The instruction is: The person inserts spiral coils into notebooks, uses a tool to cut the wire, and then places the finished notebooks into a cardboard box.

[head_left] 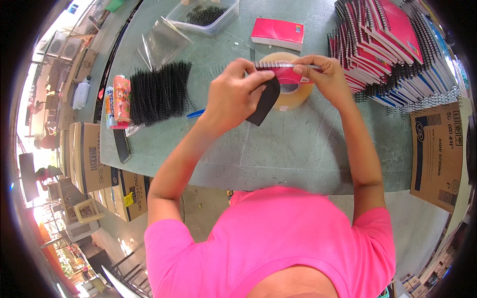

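Note:
Over the middle of the table, both my hands hold a small notebook with a red cover point(288, 76) and a dark spiral coil point(266, 65) along its top edge. My left hand point(233, 92) is closed round its left part, thumb on top. A black flat piece with a rounded end point(266, 102) hangs beneath that hand; whether it belongs to the notebook I cannot tell. At the right end, my right hand point(320, 77) pinches the coiled edge between thumb and fingers. Just below lies a large roll of clear tape point(298, 100), partly covered by the notebook.
Black coils point(161, 94) lie bunched at left, near a patterned packet point(121, 99), a phone point(122, 145) and a blue pen point(196, 113). A plastic tub point(218, 25) and pink pad point(278, 32) stand farther back. Spiral notebooks point(392, 35) pile up right, above a carton point(432, 154).

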A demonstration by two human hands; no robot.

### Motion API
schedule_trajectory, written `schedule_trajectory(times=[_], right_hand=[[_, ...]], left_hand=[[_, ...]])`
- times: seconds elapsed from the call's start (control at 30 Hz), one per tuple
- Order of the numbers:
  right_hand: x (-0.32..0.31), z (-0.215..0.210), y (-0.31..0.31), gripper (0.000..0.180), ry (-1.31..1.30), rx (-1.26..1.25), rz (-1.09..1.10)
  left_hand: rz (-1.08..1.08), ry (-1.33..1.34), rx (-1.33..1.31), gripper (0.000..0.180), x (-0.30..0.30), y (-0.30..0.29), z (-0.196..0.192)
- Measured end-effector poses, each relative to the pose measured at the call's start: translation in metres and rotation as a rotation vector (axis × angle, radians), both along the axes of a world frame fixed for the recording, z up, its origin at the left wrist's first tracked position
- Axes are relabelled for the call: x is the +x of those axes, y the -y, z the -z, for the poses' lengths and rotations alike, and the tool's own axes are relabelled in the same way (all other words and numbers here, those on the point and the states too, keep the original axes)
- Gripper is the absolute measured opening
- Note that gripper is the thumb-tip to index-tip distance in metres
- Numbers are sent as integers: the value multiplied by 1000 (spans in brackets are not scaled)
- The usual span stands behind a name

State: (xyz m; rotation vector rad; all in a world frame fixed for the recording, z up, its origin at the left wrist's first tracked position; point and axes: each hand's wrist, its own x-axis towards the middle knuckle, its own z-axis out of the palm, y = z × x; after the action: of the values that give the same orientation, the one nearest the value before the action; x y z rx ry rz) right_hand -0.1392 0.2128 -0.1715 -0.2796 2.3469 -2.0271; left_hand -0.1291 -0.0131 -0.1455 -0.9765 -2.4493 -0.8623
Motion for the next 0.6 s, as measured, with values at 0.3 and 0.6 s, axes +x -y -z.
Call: schedule_trajectory(times=[0.3,0.6], right_hand=[[-2,1,-4,20,-25,-20,4],[2,18,-11,22,48,-188,3]], left_hand=[[-39,-64,84,23,-9,-15,-22],[-185,-168,409,28,-26,-19,-45]])
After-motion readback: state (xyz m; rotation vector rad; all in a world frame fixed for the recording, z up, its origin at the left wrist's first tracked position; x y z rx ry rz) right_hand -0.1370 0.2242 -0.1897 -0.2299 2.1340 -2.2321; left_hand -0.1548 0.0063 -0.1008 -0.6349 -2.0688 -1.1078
